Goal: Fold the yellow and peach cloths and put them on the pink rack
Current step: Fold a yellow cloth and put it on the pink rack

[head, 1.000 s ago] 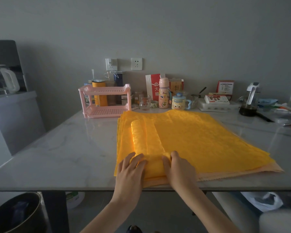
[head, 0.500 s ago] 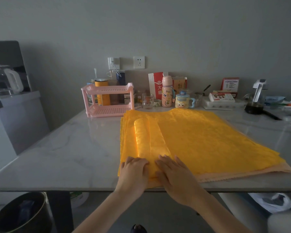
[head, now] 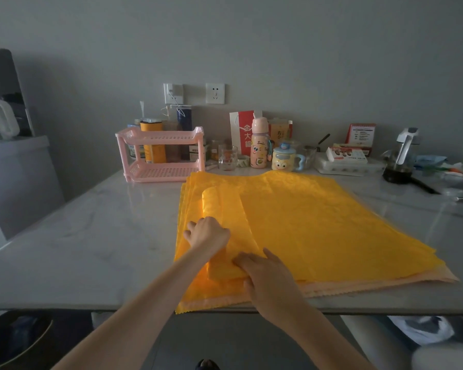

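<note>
Cloths, thin and patterned: stack of yellow cloths [head: 318, 222] spread flat on white marble-look table [head: 91, 236], near left corner at the table's front edge. Peach cloth [head: 385, 285] underneath, showing only as a scalloped border along the near side and at the near right corner. Top yellow sheet turned over at its left side into a long folded band [head: 222, 206], running near to far and lying on the stack.

Left hand [head: 207, 235]: set on the middle of the folded band, knuckles up, fingers bent down out of sight, thumb spread to the left on the flat cloth. Grip not readable; cannot tell whether pinching or only pressing.

Right hand [head: 270, 281]: at the near end of the folded band, fingers laid over its top, thumb against its near edge. Grip pinching that end of the band.

Pink perforated plastic two-tier rack [head: 159, 153]: upright at the far left of the table, just beside the far left corner of the stack.

Along the grey wall, from behind the rack rightwards: orange cylindrical canister [head: 151, 142], clear glass jar [head: 227, 157], pink cartoon bottle [head: 259, 145], yellow cartoon-face mug with blue lid [head: 284, 158].
</note>
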### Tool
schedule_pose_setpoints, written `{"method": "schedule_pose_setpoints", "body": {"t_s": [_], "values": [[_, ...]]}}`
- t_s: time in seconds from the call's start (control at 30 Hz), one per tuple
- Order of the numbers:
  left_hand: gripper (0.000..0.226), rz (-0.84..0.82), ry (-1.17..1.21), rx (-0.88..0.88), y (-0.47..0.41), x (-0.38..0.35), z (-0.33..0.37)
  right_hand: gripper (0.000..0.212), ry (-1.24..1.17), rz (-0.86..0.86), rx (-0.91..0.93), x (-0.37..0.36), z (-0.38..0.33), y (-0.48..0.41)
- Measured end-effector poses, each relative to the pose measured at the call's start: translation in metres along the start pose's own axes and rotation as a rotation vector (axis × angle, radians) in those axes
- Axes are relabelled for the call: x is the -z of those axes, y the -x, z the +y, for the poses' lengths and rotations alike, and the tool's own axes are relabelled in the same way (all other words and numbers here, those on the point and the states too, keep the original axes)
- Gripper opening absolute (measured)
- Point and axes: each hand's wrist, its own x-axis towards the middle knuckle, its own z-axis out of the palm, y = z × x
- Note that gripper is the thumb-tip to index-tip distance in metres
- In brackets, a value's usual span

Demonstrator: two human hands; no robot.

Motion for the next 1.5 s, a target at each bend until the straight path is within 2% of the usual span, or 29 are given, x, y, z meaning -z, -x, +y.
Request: {"method": "schedule_pose_setpoints", "body": {"t_s": [0.07, 0.2, 0.3, 0.37, 0.4, 0.47, 0.53, 0.67, 0.73, 0.8, 0.83, 0.93, 1.07, 1.13, 1.27, 1.4, 1.5], "values": [[0.026, 0.029, -0.064, -0.048, 0.007, 0.002, -0.013, 0.03, 0.043, -0.011, 0.079, 0.001, 0.001, 0.003], [0.031, 0.088, -0.116, -0.186, 0.023, 0.003, -0.028, 0.047, 0.15, -0.009, 0.15, 0.005, 0.0, 0.017], [0.052, 0.194, -0.232, -0.484, 0.022, 0.004, -0.028, 0.044, 0.056, -0.114, 0.156, 0.025, -0.004, 0.02], [0.052, 0.078, -0.312, -0.73, 0.014, 0.005, -0.026, 0.039, -0.084, -0.208, 0.073, 0.035, -0.002, 0.017], [0.049, -0.022, -0.323, -0.789, 0.01, 0.005, -0.026, 0.038, -0.15, -0.23, 0.033, 0.039, 0.001, 0.016], [0.042, -0.198, -0.199, -0.745, 0.003, 0.002, -0.03, 0.038, -0.286, -0.28, -0.036, 0.046, 0.007, 0.012], [0.039, -0.299, -0.008, -0.643, -0.004, 0.0, -0.034, 0.038, -0.396, -0.353, -0.1, 0.052, 0.014, 0.006], [0.03, -0.579, 0.355, -0.426, -0.018, 0.013, -0.035, 0.03, -0.485, -0.501, -0.134, 0.062, 0.023, -0.015], [0.029, -0.678, 0.388, -0.35, -0.025, 0.023, -0.031, 0.027, -0.5, -0.572, -0.141, 0.068, 0.023, -0.028], [0.044, -0.731, 0.371, -0.281, -0.032, 0.029, -0.027, 0.025, -0.504, -0.598, -0.169, 0.073, 0.024, -0.044], [0.05, -0.751, 0.381, -0.243, -0.036, 0.031, -0.026, 0.024, -0.51, -0.591, -0.178, 0.073, 0.025, -0.052], [0.042, -0.822, 0.419, -0.211, -0.046, 0.033, -0.027, 0.026, -0.502, -0.5, -0.22, 0.06, 0.03, -0.078], [0.048, -0.769, 0.399, -0.171, -0.045, 0.033, -0.023, 0.024, -0.356, -0.359, -0.223, 0.026, 0.036, -0.093], [0.045, -0.744, 0.354, -0.185, -0.044, 0.03, -0.021, 0.023, -0.371, -0.299, -0.217, 0.012, 0.037, -0.089], [0.041, -0.61, 0.276, -0.191, -0.041, 0.023, -0.018, 0.023, -0.421, -0.142, -0.18, -0.005, 0.037, -0.082], [0.034, -0.43, 0.28, -0.309, -0.032, 0.012, -0.015, 0.021, -0.084, 0.002, -0.089, -0.02, 0.036, -0.079], [0.024, -0.231, 0.218, -0.4, -0.024, -0.003, -0.021, 0.016, 0.092, 0.211, -0.043, -0.02, 0.028, -0.074]]}}
